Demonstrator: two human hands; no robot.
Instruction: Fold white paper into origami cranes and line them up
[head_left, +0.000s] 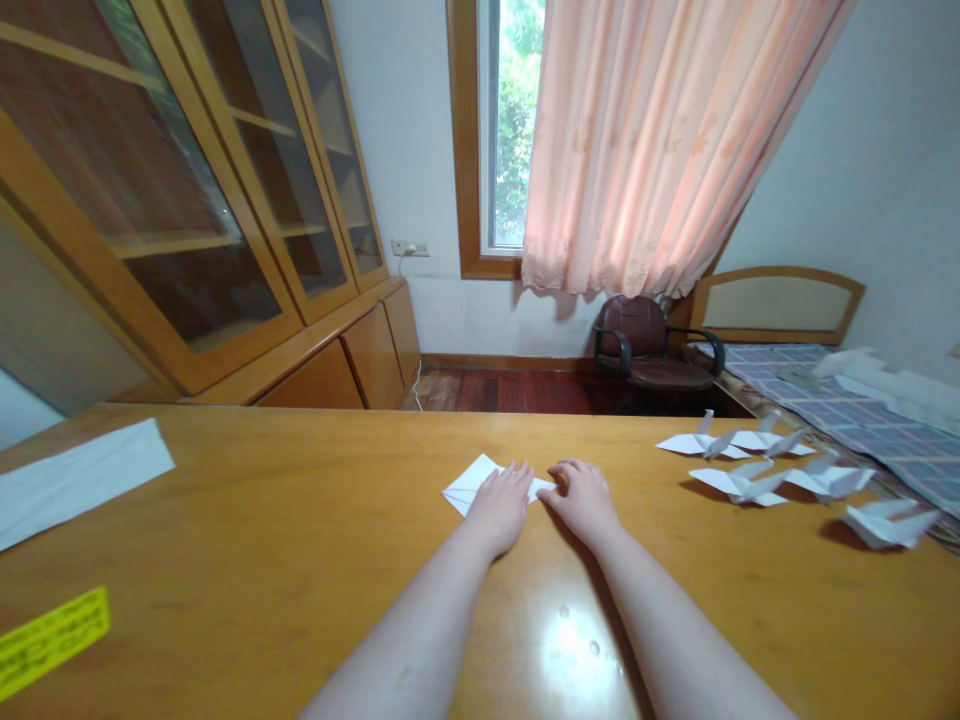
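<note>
Wooden desktop (300,560) topped w/ folded white origami paper (469,482), flat near ctr, pointed at both ends, creases visible at L. Paper pressed under L hand (501,508), fingers spread; R tip touched by R hand's (586,505) curled fingers.

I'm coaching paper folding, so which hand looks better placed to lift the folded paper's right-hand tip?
Probably the right hand: its fingers are at that tip of the folded paper, while the left hand lies across the paper's middle, apparently holding it down.
</note>
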